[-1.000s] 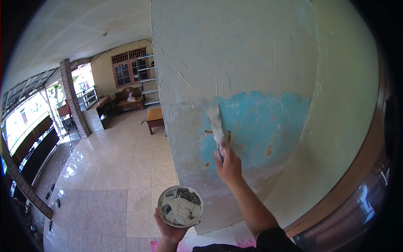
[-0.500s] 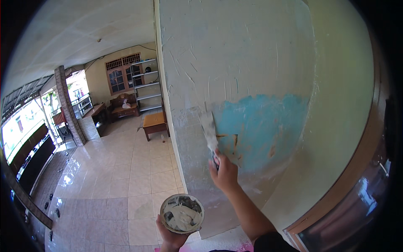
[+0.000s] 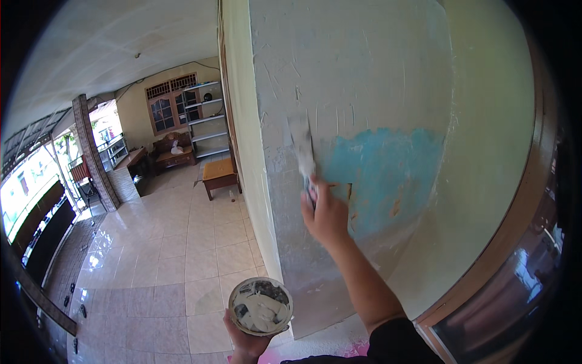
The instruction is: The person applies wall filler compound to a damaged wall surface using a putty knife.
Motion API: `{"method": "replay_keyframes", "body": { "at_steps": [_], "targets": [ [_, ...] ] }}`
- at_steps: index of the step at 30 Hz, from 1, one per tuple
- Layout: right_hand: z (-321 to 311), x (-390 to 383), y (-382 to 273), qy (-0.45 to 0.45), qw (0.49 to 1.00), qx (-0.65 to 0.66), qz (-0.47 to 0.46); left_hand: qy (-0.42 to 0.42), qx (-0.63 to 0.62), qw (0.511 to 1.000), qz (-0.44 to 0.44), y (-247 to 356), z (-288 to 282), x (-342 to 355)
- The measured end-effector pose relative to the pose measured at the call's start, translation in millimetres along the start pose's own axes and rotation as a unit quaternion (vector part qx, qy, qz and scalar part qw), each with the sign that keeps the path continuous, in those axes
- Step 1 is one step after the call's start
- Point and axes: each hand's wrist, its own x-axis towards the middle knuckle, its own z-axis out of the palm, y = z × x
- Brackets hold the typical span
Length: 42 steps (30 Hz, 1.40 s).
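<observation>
Near the lower edge, my left hand (image 3: 245,340) grips a round bowl (image 3: 230,303) of pale grey putty from below and the side. My right hand (image 3: 325,215) is closed round the handle of a putty knife (image 3: 303,148), whose putty-smeared blade lies on or very close to the grey wall (image 3: 364,60). Just right of the blade is a turquoise patch (image 3: 388,158) with brown scuffs and a dark, angled crack or hole at its lower left. Thin raised streaks mark the wall higher up.
Left of the wall's corner is a tiled floor (image 3: 157,242) with a wooden table (image 3: 219,176), metal shelves (image 3: 209,121), a carved wooden bench (image 3: 170,158) and a pillar (image 3: 91,151). A railing (image 3: 42,224) runs along the far left. A brown door frame (image 3: 515,230) curves at the right.
My right hand and the knife have moved upward along the wall and slightly left. My left hand still holds the bowl low. The view has shifted, showing more of the wall's left side.
</observation>
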Motion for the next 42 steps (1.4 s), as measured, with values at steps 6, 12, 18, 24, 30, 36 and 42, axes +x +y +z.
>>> {"method": "replay_keyframes", "body": {
  "at_steps": [6, 12, 18, 24, 30, 36, 42],
  "targets": [
    [-8.0, -59.9, 39.6, 0.028, 0.997, 0.07, -0.032, -0.022, -0.03, 0.999, 0.004, -5.9, -6.6, 5.0],
    [-44.0, 103.2, -6.5, 0.087, 0.992, 0.056, -0.068, -0.029, -0.067, 0.997, 0.021, -8.3, 1.6, 1.6],
    [-17.2, 15.5, 4.4, -0.04, 0.998, -0.041, -0.037, -0.042, -0.059, 0.997, 0.021, -5.6, -0.4, 0.3],
    [-33.5, 1.8, 24.5, 0.006, 0.996, 0.07, -0.059, -0.016, -0.071, 0.997, 0.027, -10.2, -6.3, 4.6],
    [-62.8, 144.0, -11.9, 0.074, 0.99, 0.016, -0.12, -0.034, -0.074, 0.997, 0.009, -6.5, 0.7, 4.4],
    [-100.0, 115.8, -12.3, -0.095, 0.98, -0.089, -0.151, -0.022, -0.064, 0.998, 0.006, -4.7, -9.4, 4.0],
    [-146.0, 94.0, -24.5, -0.178, 0.973, -0.047, -0.138, -0.015, -0.002, 1.0, 0.019, 1.7, -11.4, -2.2]
  ]
}}
